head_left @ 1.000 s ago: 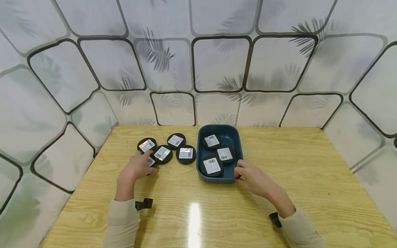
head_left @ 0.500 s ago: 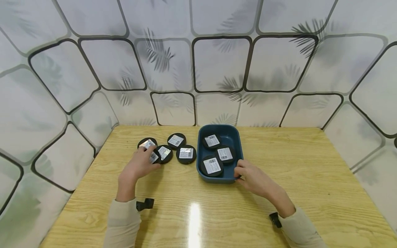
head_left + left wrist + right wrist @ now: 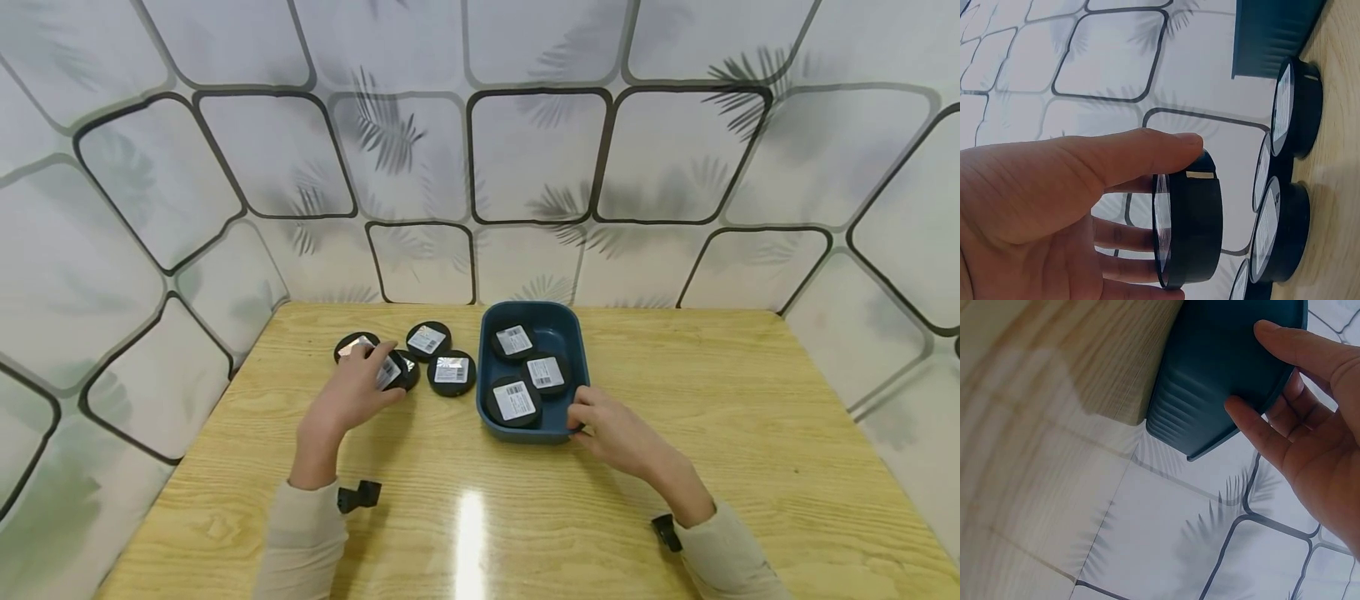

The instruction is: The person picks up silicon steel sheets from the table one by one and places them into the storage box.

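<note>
The left hand (image 3: 347,398) grips a disc (image 3: 1196,231) clear of the desk (image 3: 420,517), the right hand (image 3: 618,433) pinches the tub (image 3: 553,340) rim, and this apparent transfer probably next calls for carrying rightward over the loose discs (image 3: 452,372).

There are eight discs (image 3: 452,373), one bin (image 3: 553,340) and two hands (image 3: 617,432).

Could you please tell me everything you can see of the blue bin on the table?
The blue bin is a dark, teal-tinged container, longer than wide, with rounded corners, a thin rim and what look like ridges outside; it appears to be smooth plastic. It stands upright and open-topped on the wooden table, its far end close to the table's back edge. Three black discs lie inside, labels up. The right hand grips its rim near the front right corner.
</note>
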`<state>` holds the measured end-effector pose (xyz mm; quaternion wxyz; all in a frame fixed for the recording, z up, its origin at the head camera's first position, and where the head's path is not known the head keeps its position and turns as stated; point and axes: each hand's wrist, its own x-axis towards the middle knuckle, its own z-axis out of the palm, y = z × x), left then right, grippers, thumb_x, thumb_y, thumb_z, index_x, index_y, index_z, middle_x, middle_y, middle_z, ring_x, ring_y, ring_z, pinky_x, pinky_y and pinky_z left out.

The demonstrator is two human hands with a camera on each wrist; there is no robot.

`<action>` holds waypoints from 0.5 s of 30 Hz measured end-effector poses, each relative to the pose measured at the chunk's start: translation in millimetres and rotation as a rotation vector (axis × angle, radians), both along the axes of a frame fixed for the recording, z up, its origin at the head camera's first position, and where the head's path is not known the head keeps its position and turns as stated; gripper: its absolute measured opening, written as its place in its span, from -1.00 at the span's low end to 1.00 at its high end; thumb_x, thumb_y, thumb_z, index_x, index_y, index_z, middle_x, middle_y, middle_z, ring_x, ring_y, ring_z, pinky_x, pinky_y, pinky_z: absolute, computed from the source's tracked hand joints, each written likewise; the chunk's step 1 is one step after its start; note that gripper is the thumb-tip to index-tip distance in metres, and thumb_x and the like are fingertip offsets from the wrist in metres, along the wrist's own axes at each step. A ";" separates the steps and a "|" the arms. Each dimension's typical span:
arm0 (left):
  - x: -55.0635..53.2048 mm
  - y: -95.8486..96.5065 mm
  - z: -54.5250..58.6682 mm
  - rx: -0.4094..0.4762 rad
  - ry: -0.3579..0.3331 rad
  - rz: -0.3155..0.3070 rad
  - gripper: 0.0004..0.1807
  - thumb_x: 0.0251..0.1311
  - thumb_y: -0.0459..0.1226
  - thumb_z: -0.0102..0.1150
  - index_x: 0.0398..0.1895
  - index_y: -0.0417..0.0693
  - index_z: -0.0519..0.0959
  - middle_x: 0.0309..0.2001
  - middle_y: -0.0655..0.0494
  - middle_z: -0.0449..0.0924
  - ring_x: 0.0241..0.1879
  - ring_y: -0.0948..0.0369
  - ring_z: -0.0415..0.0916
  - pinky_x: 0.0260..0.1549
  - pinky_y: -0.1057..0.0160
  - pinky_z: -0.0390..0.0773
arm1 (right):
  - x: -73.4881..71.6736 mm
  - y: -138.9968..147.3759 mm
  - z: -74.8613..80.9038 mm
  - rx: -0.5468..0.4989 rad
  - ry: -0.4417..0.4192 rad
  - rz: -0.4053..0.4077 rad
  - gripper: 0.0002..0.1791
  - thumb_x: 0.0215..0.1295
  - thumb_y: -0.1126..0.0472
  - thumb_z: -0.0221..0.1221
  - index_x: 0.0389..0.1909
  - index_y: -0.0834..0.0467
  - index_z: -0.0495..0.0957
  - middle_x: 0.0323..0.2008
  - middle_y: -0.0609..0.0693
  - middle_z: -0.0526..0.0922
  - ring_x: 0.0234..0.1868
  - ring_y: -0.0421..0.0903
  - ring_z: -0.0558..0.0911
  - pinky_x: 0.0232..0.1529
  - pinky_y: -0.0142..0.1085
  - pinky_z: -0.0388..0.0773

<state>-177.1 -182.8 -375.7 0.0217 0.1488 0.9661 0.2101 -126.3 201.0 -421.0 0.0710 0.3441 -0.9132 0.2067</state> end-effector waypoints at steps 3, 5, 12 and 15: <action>-0.9 4.4 0.0 0.024 0.004 -0.011 -0.20 0.21 -0.17 0.34 0.47 -0.16 0.23 0.32 -0.48 0.17 0.24 -0.35 0.29 0.03 -0.26 0.45 | -1.1 0.7 -0.7 0.000 0.017 0.004 -0.77 0.03 0.43 0.44 -0.50 0.08 0.60 -0.39 -0.16 0.36 -0.33 -0.24 0.34 -0.34 -0.37 0.43; -1.6 7.4 0.7 0.036 0.010 -0.020 -0.21 0.22 -0.18 0.34 0.47 -0.15 0.23 0.30 -0.48 0.18 0.24 -0.35 0.29 0.03 -0.27 0.44 | -1.7 1.1 -0.8 0.003 0.030 0.003 -0.76 0.03 0.43 0.44 -0.51 0.07 0.59 -0.39 -0.16 0.36 -0.34 -0.24 0.34 -0.35 -0.37 0.43; -9.9 20.7 5.5 0.016 0.000 -0.055 -0.20 0.24 -0.16 0.32 0.49 -0.17 0.20 0.32 -0.47 0.18 0.28 -0.39 0.21 0.07 -0.33 0.40 | -1.5 0.8 -1.4 0.009 0.038 0.001 -0.75 0.03 0.41 0.44 -0.51 0.05 0.59 -0.40 -0.18 0.37 -0.34 -0.25 0.35 -0.33 -0.36 0.43; -16.0 29.4 9.3 0.012 -0.019 -0.057 -0.18 0.25 -0.15 0.31 0.51 -0.12 0.18 0.36 -0.44 0.15 0.32 -0.39 0.16 0.10 -0.33 0.38 | -1.2 0.2 -1.0 0.013 0.018 -0.003 -0.76 0.05 0.41 0.43 -0.49 0.04 0.59 -0.38 -0.18 0.37 -0.33 -0.24 0.36 -0.32 -0.35 0.45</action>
